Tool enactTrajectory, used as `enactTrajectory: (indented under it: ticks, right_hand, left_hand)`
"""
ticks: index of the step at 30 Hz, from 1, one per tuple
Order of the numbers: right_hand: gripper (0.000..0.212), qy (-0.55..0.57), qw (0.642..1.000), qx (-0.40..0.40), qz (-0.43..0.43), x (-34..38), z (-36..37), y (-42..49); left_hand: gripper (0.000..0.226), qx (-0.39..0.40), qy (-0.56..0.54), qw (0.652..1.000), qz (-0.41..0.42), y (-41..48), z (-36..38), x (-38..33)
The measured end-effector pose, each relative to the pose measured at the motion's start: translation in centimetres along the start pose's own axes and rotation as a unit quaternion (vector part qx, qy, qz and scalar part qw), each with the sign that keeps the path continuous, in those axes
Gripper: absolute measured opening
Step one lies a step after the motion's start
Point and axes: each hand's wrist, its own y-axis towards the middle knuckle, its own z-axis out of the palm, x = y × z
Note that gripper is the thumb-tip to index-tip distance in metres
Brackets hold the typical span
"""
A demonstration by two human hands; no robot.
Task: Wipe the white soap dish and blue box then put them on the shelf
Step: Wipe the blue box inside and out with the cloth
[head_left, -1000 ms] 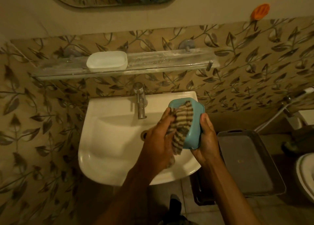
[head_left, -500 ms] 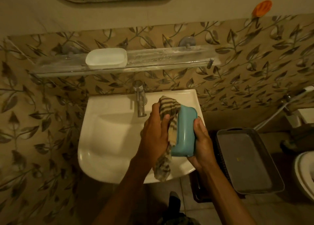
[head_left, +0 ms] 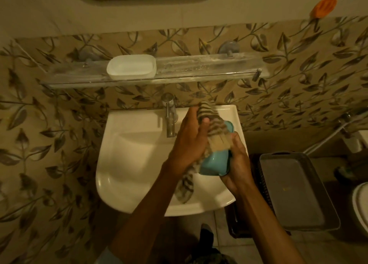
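Note:
The blue box (head_left: 214, 164) is held over the right side of the white sink (head_left: 139, 164), tilted on its side. My right hand (head_left: 237, 164) grips it from the right and below. My left hand (head_left: 191, 138) holds a striped cloth (head_left: 213, 126) pressed against the box's upper face; the cloth's tail hangs down below the box. The white soap dish (head_left: 131, 67) stands on the left half of the glass shelf (head_left: 209, 68) above the sink.
A chrome tap (head_left: 170, 114) rises at the back of the sink, just left of my left hand. A grey tray (head_left: 294, 192) sits on a dark basket at the right. An orange holder (head_left: 323, 5) hangs on the wall, upper right. A toilet rim shows at the far right edge.
The box has turned from open-face-up to lying on its side. My left hand has slid the cloth up and over the box's upper face, toward the wall.

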Motion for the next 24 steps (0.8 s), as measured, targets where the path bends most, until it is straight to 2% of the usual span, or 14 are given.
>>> enactTrajectory:
  ticks: [2, 4, 6, 10, 14, 15, 17, 20, 21, 22, 24]
  right_hand:
    - [0.058, 0.012, 1.000, -0.010, -0.007, 0.3, 0.2, -0.1]
    - [0.063, 0.019, 1.000, -0.024, -0.005, 0.5, 0.0, -0.1]
    - [0.057, 0.025, 0.998, -0.050, -0.017, 0.5, -0.5, 0.3]
    - [0.048, -0.035, 0.997, -0.043, -0.046, 1.0, -1.0, 1.0]
    - [0.031, -0.132, 0.986, 0.004, -0.099, 1.3, -0.3, 1.1]
    - [0.028, -0.152, 0.983, 0.016, -0.102, 1.1, -0.1, 0.9]
    - [0.028, -0.169, 0.980, 0.035, -0.095, 0.5, 0.3, 0.5]
    - [0.030, -0.163, 0.980, 0.068, -0.088, 0.0, 0.5, -0.4]
    - [0.027, -0.168, 0.978, 0.077, -0.095, 0.0, 0.4, -0.6]
    - [0.024, -0.181, 0.975, 0.083, -0.103, 0.4, 0.2, -0.8]
    - [0.018, -0.229, 0.960, 0.091, -0.133, 1.5, 0.1, -1.0]
  left_hand:
    - [0.028, 0.000, -0.026, 0.999, -0.037, -0.3, -0.2, 1.4]
    - [0.035, 0.020, -0.058, 0.997, -0.038, -2.6, 0.6, 2.6]
    - [0.046, 0.038, -0.064, 0.997, -0.006, -5.4, 1.9, 2.9]
    - [0.057, -0.038, 0.059, 0.988, 0.137, -8.0, 4.0, 1.6]
    - [0.060, -0.033, 0.088, 0.985, 0.148, -4.9, 3.0, 0.7]
    - [0.061, -0.021, 0.080, 0.988, 0.132, -3.9, 2.6, 0.5]
    - [0.055, -0.006, 0.000, 0.999, 0.052, -1.7, 1.4, -0.1]
    - [0.025, -0.019, -0.090, 0.994, -0.056, 0.8, -0.3, 0.4]
    - [0.024, -0.019, -0.144, 0.982, -0.120, 1.4, -0.9, 1.2]
    - [0.028, -0.006, -0.224, 0.951, -0.212, 1.8, -1.3, 2.0]
    - [0.034, 0.013, -0.359, 0.867, -0.347, 1.0, -2.3, 3.5]
